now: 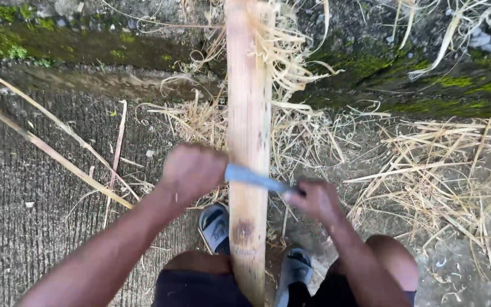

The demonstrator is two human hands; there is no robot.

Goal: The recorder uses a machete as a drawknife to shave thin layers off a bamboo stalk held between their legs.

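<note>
pole: one pale stripped wooden pole [249, 131], long axis running straight away from the person, near end between the knees
blade: one, a drawknife-like blade [254, 177] lying crosswise on the pole
left hand [193, 169]: clenched on blade's left end
right hand [315, 199]: clenched on right end
nearer: both equal, flanking pole
sandals [217, 226]: two
shavings [427, 170]: many, uncounted, on ground

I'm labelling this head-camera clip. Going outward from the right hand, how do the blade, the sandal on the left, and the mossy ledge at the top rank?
1. Blade: held in the right hand, lying across the pale pole.
2. Sandal on the left: lower left of that hand, beside the pole.
3. Mossy ledge: far up, along the top.
</note>
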